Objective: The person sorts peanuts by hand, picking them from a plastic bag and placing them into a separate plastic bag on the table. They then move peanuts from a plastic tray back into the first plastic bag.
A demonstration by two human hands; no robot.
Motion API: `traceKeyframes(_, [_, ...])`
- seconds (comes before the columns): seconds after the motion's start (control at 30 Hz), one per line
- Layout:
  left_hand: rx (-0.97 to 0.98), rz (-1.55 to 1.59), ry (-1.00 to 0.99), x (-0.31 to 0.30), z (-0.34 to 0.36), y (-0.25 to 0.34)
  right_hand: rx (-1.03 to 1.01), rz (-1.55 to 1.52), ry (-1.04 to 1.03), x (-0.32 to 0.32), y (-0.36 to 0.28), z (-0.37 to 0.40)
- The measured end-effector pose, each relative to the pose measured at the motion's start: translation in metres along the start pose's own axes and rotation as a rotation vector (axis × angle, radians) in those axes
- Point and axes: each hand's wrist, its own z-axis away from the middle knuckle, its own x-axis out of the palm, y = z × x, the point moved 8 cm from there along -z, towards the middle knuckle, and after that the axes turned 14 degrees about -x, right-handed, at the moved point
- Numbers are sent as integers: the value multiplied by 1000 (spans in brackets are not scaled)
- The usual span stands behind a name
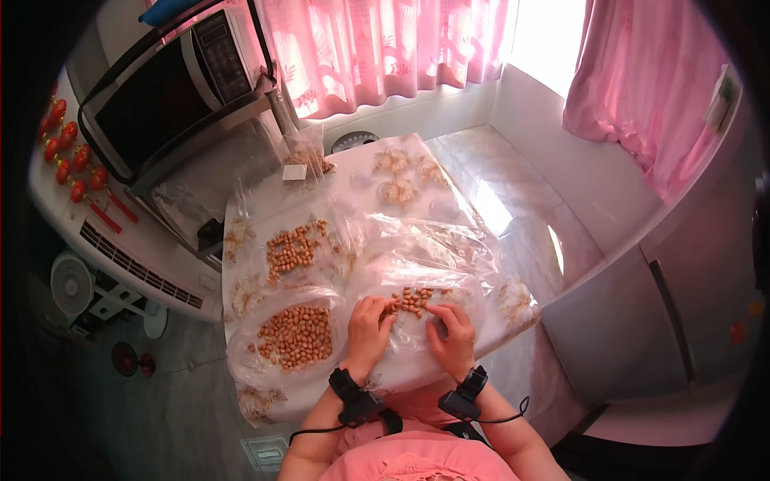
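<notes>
Small round reddish-brown nuts [413,301], their exact kind too small to tell, lie in a loose pile on a spread clear plastic bag [405,341] near the table's front edge. My left hand [369,333] is at the left side of this pile, fingers curled around a few nuts. On the right side, my right hand [453,337] has bent fingers whose tips touch the pile's edge, with a gap between thumb and forefinger. To the left, a second clear bag [241,349] holds a larger heap of nuts [297,337]. Farther back lies another batch of nuts [290,252].
A flower-patterned cloth under clear plastic covers the table [517,301]. More crumpled plastic film [425,240] lies beyond my hands. At the back left are a bag with a white label [294,172] and a microwave [152,104] on a stand. A grey cabinet [618,321] stands at right.
</notes>
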Motion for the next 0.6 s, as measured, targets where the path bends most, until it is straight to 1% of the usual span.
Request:
traceKeyframes(0.03, [-6, 0, -3, 0, 2, -2, 4, 13, -13, 1, -1, 0])
traceKeyframes(0.1, [-83, 142, -52, -2, 4, -5, -17, 30, -20, 1, -3, -1])
traceKeyframes(0.23, [-58, 178, -45, -11, 8, -1, -33, 53, -37, 2, -5, -2])
traceKeyframes(0.3, [-129, 259, -73, -12, 8, -9, -27, 52, -44, 3, -4, -2])
traceKeyframes(0.43, [-148, 279, -81, -13, 9, -18, -14, 45, -46, 5, -3, 0])
traceKeyframes(0.5, [-196, 285, -91, -10, 8, -24, -10, 35, -45, 4, -3, -1])
traceKeyframes(0.6, [-211, 258, -94, -12, 7, -21, -22, 25, -36, 3, -5, -2])
